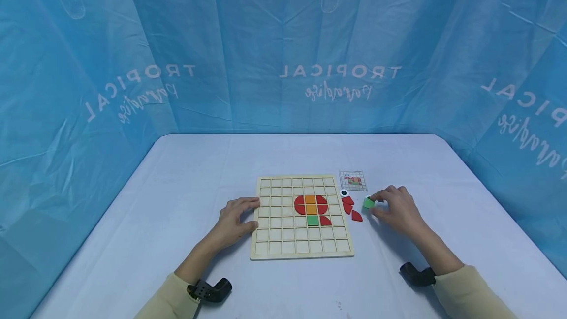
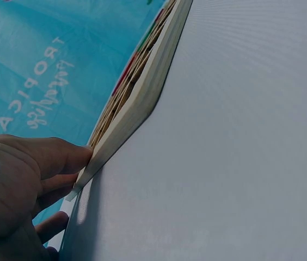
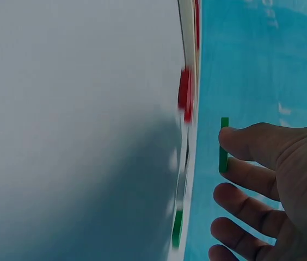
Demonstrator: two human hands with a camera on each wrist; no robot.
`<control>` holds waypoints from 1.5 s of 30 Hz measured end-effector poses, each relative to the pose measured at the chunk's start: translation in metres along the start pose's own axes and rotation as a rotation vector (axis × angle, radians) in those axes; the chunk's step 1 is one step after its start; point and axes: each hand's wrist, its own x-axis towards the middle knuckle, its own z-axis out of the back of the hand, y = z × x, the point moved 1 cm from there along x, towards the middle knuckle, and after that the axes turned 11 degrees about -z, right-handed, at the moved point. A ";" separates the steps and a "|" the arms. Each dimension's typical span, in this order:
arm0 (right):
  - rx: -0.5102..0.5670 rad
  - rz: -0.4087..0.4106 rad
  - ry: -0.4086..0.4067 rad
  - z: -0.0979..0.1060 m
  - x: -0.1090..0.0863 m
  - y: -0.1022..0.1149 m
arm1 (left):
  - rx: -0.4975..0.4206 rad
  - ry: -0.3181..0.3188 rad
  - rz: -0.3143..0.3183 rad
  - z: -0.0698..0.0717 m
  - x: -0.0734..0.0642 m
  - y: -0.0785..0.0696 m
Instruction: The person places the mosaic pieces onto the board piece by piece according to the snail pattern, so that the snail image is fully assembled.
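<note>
A wooden grid board (image 1: 275, 248) lies on the table, with orange and green squares and red quarter-round pieces set in its cells. Along its left edge rests my left hand (image 1: 232, 221), the thumb and fingertips spread apart and touching the frame. In the left wrist view this hand (image 2: 17, 185) meets the board's side (image 2: 142, 98). To the right of the board, my right hand (image 1: 396, 208) pinches a green square tile (image 1: 368, 203) between thumb and finger. The right wrist view has this tile (image 3: 223, 149) edge-on, raised off the table.
Between board and right hand lie several loose red quarter-round pieces (image 1: 357, 216) and a black-and-white round piece (image 1: 344, 193). A small pattern card (image 1: 353, 180) sits beyond them. Another green piece (image 3: 177, 228) lies on the table below the right hand. Blue curtains (image 1: 283, 38) surround the white table (image 1: 199, 161).
</note>
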 end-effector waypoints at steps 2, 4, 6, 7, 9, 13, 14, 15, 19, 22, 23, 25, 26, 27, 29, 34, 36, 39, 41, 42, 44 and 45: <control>0.006 0.031 0.008 -0.006 -0.002 0.015 | -0.002 0.000 -0.003 0.000 0.000 0.000; 0.013 0.062 0.021 -0.013 -0.003 0.030 | -0.004 -0.003 -0.007 0.000 0.000 0.000; 0.021 0.100 0.033 -0.019 -0.005 0.044 | -0.004 -0.008 -0.011 0.000 -0.001 0.000; 0.023 0.117 0.039 -0.022 -0.006 0.051 | -0.002 -0.010 -0.013 0.000 -0.001 0.000; 0.027 0.160 0.041 -0.028 -0.007 0.064 | 0.001 -0.014 -0.015 0.000 -0.001 0.001; 0.038 0.249 0.053 -0.040 -0.009 0.088 | -0.002 -0.011 -0.004 0.000 -0.001 0.001; 0.043 0.271 0.058 -0.042 -0.010 0.093 | -0.004 -0.009 0.001 0.000 -0.001 0.001; 0.044 0.289 0.064 -0.045 -0.011 0.097 | -0.001 -0.007 0.001 0.000 -0.002 0.001; 0.035 0.337 0.086 -0.052 -0.013 0.112 | 0.001 0.000 0.015 0.001 -0.001 0.001; 0.031 0.349 0.107 -0.056 -0.014 0.119 | -0.004 0.004 0.027 0.001 0.000 0.000; 0.030 0.350 0.114 -0.057 -0.014 0.121 | -0.004 0.006 0.027 0.001 0.000 0.000; 0.027 0.360 0.122 -0.058 -0.014 0.123 | -0.005 0.006 0.025 0.001 0.000 0.000; 0.024 0.366 0.128 -0.058 -0.014 0.123 | -0.005 0.006 0.024 0.001 0.000 0.000; 0.019 0.372 0.131 -0.059 -0.015 0.123 | -0.005 0.006 0.022 0.001 0.000 0.000; 0.011 0.375 0.133 -0.059 -0.015 0.123 | -0.004 0.006 0.019 0.001 0.000 0.000; 0.007 0.365 0.134 -0.059 -0.016 0.125 | 0.000 0.005 0.024 0.001 0.000 -0.001; 0.004 0.362 0.132 -0.059 -0.016 0.125 | 0.002 0.006 0.026 0.001 0.000 -0.001; -0.001 0.358 0.133 -0.060 -0.016 0.125 | 0.004 0.004 0.026 0.001 0.000 -0.001; -0.003 0.360 0.133 -0.060 -0.016 0.124 | 0.003 0.000 0.025 0.001 0.000 -0.001; -0.003 0.361 0.134 -0.060 -0.016 0.124 | 0.002 -0.002 0.025 0.001 0.000 -0.001; 0.000 0.366 0.135 -0.060 -0.016 0.124 | 0.005 -0.005 0.020 0.000 0.000 -0.001; 0.007 0.369 0.133 -0.059 -0.016 0.124 | 0.005 -0.005 0.019 0.000 0.000 -0.001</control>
